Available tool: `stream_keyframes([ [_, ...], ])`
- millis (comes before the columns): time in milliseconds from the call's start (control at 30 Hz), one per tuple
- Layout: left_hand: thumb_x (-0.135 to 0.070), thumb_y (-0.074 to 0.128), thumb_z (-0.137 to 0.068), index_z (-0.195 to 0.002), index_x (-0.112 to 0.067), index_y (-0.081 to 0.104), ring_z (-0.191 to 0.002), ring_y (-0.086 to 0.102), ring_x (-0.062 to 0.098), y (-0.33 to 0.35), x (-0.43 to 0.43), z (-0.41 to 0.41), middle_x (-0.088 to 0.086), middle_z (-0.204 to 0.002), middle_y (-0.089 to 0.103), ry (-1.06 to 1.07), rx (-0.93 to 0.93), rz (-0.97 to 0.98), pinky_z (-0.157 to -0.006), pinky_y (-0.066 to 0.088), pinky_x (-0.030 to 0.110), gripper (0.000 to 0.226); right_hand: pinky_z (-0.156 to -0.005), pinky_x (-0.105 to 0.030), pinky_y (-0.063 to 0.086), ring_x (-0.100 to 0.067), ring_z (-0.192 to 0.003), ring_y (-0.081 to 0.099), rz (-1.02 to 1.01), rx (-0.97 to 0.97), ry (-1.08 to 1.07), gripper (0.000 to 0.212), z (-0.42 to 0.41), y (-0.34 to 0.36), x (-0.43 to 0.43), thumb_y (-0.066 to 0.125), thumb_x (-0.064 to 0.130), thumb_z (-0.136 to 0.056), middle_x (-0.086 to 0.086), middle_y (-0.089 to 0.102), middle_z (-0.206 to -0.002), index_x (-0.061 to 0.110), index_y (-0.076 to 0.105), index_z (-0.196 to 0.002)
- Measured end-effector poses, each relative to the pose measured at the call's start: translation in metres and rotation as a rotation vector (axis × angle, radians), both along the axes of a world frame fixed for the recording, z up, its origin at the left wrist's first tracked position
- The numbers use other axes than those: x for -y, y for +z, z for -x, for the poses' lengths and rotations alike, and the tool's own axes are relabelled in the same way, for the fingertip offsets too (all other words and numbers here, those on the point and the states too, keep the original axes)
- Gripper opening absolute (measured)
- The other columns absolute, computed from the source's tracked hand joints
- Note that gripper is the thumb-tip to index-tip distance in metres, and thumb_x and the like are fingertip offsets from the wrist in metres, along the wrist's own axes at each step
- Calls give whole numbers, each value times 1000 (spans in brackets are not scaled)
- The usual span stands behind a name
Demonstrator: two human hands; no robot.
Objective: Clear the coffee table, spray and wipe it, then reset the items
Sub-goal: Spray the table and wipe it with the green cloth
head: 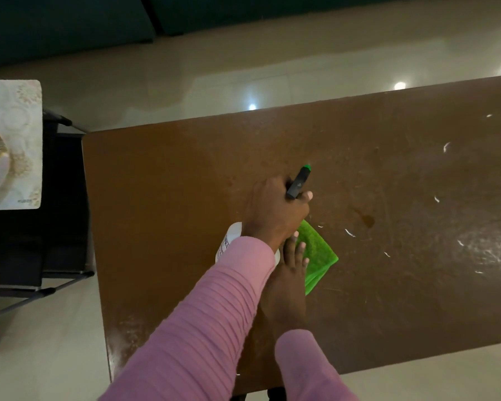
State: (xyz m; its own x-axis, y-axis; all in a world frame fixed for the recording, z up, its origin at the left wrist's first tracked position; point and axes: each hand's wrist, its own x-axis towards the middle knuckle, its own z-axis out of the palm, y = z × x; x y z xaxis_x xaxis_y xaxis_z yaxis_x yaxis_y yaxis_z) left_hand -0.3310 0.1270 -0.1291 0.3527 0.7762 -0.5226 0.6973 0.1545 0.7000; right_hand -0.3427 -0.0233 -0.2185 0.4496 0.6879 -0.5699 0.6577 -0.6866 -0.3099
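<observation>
The brown coffee table (171,169) fills the middle of the view. My left hand (275,215) is shut on a spray bottle (298,183) with a white body, a black trigger head and a green nozzle. The nozzle points away from me over the table top. Just below it, my right hand (289,279) lies on a bright green cloth (318,253) that rests on the table, fingers pressed onto its near edge. My left forearm hides most of the bottle body. Both sleeves are pink.
Small white specks (350,233) and a dark stain (368,219) mark the table's right half. At the far left a patterned placemat (15,111) carrying a bowl sits on a black folding stand (61,198). Pale tiled floor surrounds the table.
</observation>
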Motion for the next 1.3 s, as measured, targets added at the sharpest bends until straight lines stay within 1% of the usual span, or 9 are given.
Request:
stream_keyframes([
  [167,-32,68,-87,-63,-23,49,-58,50,12,1,-1,4,-7,-59,53,38,42,13,-56,37,26,32,-116,-36,-14,-20,-141,-29,-65,71,-105,79,0,-4,0,46,38,-98,-2,-20,-158,20,-9,-151],
  [300,-31,68,-89,-64,-24,52,-54,52,10,9,-1,27,-7,-59,55,162,17,-64,-51,40,24,30,-118,-35,6,-30,-147,9,-176,75,-512,68,-46,12,-19,47,2,-88,-14,12,-159,5,18,-150],
  [433,-27,67,-89,-77,-29,58,-64,63,23,16,-4,66,-4,-70,62,377,56,-58,-61,58,40,16,-79,-34,43,-29,-96,60,-374,135,-1030,37,-133,50,-52,43,1,-85,-15,64,-107,4,60,-118],
  [533,-23,66,-90,-77,-32,58,-66,63,32,11,-8,93,1,-72,64,440,14,-134,-64,57,53,18,-71,-34,47,-26,-81,60,-541,136,-1066,40,-170,73,-74,37,7,-77,-11,63,-93,8,62,-108],
  [600,-21,64,-92,-77,-31,56,-66,62,35,6,-10,102,5,-72,64,465,-3,-147,-64,56,55,20,-92,-37,47,-31,-106,59,-457,200,-913,55,-174,67,-91,35,12,-75,-16,62,-117,7,55,-126],
  [700,-18,62,-94,-77,-32,54,-70,61,39,-1,-11,111,8,-74,62,494,-13,-139,-66,56,55,23,-118,-43,14,-39,-143,17,-255,96,-362,73,-152,26,-120,36,17,-77,-24,21,-154,-2,25,-146],
  [767,-18,61,-94,-76,-33,54,-71,61,40,-4,-11,113,6,-73,61,527,-2,-146,-67,56,54,25,-118,-49,5,-41,-145,1,-140,133,-166,74,-128,1,-135,43,12,-83,-21,1,-158,-1,13,-149],
  [1000,-16,63,-92,-69,-30,53,-57,56,36,-12,-6,119,10,-62,57,520,-9,-292,-55,52,49,29,-118,-43,-9,-34,-146,-12,-239,100,259,78,-32,-4,-128,45,13,-85,-15,-8,-159,4,6,-152],
  [1300,-19,62,-92,-75,-27,56,-53,51,21,-13,6,126,-6,-55,51,460,64,-403,-43,38,23,20,-117,-49,4,-40,-145,0,-78,228,-327,71,-145,-2,-145,43,8,-87,-19,0,-159,-1,11,-150],
])
